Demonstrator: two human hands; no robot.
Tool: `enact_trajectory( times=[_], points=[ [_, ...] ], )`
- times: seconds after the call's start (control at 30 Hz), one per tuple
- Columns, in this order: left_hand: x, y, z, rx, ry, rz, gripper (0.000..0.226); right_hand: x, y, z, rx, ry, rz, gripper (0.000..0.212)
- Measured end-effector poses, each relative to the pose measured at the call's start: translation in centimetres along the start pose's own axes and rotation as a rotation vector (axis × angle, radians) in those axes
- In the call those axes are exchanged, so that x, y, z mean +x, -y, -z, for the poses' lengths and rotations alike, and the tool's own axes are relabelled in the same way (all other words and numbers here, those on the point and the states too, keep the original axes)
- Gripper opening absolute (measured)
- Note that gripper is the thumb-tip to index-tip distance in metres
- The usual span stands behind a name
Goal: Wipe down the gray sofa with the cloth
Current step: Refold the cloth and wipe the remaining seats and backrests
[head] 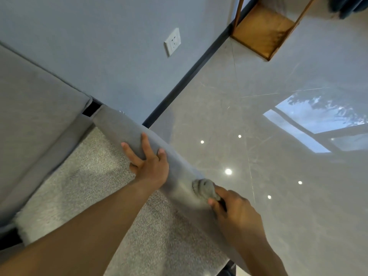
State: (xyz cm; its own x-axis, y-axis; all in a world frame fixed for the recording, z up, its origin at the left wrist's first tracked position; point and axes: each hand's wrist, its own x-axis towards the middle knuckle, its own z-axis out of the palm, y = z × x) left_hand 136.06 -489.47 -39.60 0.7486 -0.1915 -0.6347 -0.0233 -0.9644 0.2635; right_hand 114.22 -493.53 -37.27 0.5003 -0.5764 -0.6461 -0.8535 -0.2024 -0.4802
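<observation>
The gray sofa fills the left and bottom: its back cushion (35,108), a speckled seat cover (95,172) and a rounded armrest (119,124) running diagonally toward the lower right. My left hand (148,164) rests flat on the top of the armrest with its fingers spread. My right hand (235,212) grips a bunched gray cloth (205,189) and presses it against the armrest just below and right of the left hand. The armrest near the cloth looks blurred.
Glossy light tile floor (278,176) lies to the right of the armrest, reflecting a window and ceiling lights. A pale wall with a white socket (172,41) and dark baseboard (191,76) stands behind. A wooden shelf base (260,30) sits at top right.
</observation>
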Motion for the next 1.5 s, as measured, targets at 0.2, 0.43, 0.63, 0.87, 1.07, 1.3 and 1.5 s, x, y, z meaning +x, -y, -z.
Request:
enact_trajectory(
  times=[0.2, 0.43, 0.63, 0.87, 1.07, 1.3, 1.5],
  points=[
    [-0.2, -0.2, 0.4, 0.027, 0.026, 0.003, 0.07, 6.3, 4.9, -1.1, 0.039, -0.05, 0.115, 0.025],
    [0.0, -0.1, 1.1, 0.032, 0.099, 0.009, 0.071, 5.9, 3.2, -1.3, 0.04, -0.059, 0.19, 0.022],
    [-0.2, 0.6, 0.5, -0.026, 0.044, -0.06, 0.069, -5.1, -8.6, -1.1, -0.009, -0.143, 0.194, 0.039],
    [-0.7, 3.2, 0.1, -0.155, 0.004, -0.265, 0.059, -3.9, -5.1, -1.3, -0.246, -0.191, 0.551, 0.028],
    [-0.7, 9.6, -0.1, -0.431, -0.04, -0.587, 0.049, 3.2, 6.4, -4.0, -0.311, -0.346, 0.662, 0.028],
    [-2.2, 22.1, -0.8, -0.182, -0.087, -0.333, 0.057, -2.0, 6.0, -12.1, -0.177, -0.121, 0.537, 0.035],
    [1.8, 25.8, 0.9, 0.003, -0.076, -0.209, 0.064, -4.7, -0.3, -19.2, -0.19, -0.124, 0.24, 0.056]
  ],
)
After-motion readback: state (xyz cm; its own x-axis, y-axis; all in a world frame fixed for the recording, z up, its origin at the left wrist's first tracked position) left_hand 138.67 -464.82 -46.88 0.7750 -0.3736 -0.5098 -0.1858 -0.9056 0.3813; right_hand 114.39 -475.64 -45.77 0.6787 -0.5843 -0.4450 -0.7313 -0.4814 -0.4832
